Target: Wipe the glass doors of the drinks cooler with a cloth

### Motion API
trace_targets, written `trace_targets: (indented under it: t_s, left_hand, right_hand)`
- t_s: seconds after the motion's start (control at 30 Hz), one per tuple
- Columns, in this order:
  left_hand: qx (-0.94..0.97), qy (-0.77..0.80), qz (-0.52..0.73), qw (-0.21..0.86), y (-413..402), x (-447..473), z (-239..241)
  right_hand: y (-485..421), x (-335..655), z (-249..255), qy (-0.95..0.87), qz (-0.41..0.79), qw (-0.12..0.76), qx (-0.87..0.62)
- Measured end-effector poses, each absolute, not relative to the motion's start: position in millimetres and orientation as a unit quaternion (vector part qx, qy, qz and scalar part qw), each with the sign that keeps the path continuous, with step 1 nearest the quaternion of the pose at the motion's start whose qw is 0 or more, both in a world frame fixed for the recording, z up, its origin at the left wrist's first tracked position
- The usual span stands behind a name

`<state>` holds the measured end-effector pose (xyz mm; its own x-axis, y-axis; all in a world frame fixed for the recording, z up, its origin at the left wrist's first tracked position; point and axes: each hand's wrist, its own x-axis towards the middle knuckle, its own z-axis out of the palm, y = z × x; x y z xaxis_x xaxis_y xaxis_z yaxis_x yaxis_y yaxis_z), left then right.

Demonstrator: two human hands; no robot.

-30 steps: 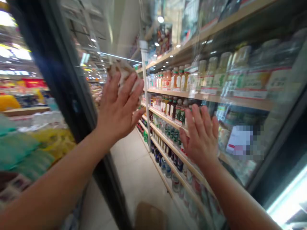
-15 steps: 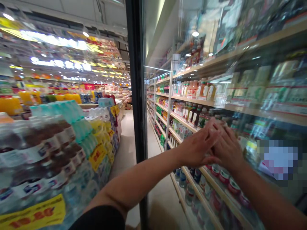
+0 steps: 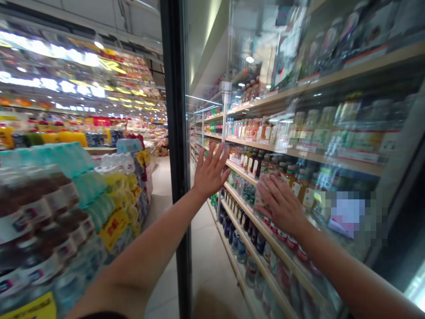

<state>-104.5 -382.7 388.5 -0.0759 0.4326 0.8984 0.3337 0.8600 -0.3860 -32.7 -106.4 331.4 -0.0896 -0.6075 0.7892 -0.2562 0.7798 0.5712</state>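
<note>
In the head view, a glass door [image 3: 244, 35] with a black frame [image 3: 174, 133] stands in front of me. My left hand [image 3: 210, 173] is stretched toward the glass near that frame, fingers spread, holding nothing. Farther right, my right hand [image 3: 283, 204] lies over a pale crumpled cloth [image 3: 260, 198] at the glass. The cloth shows past its fingertips and by the thumb; the palm side is hidden.
Behind the glass run wooden shelves [image 3: 352, 162] of bottled drinks. On the left are stacked bottle packs [image 3: 36, 212] with a yellow price sign [image 3: 29, 308]. A tiled aisle [image 3: 159, 181] runs between. A pale sheet [image 3: 347, 212] shows at the right, partly pixelated.
My hands were together over the glass and are now apart. The left moved left and spread its fingers; the right came down with the cloth. The view has turned slightly right.
</note>
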Motion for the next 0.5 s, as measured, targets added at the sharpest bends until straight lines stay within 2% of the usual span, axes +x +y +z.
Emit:
trace_targets:
  t_s: [0.1,0.2,0.3,0.5]
  left_hand:
    - [-0.263,-0.733,0.039,0.627,-382.3,-103.7,387.8]
    - [-0.262,-0.733,0.037,0.626,-383.5,-103.2,388.7]
    - [-0.262,-0.733,0.034,0.627,-384.1,-102.5,389.1]
    - [-0.277,-0.725,0.026,0.630,-385.2,-104.9,389.0]
  right_hand:
    - [-105.4,-33.0,368.7,-0.738,-0.186,0.576,0.298]
    - [-104.4,-37.3,416.7,-0.750,-0.099,0.628,0.181]
    - [-113.4,-42.6,435.6,-0.744,-0.037,0.655,0.124]
    - [-132.4,-50.7,437.1,-0.755,-0.151,0.573,0.281]
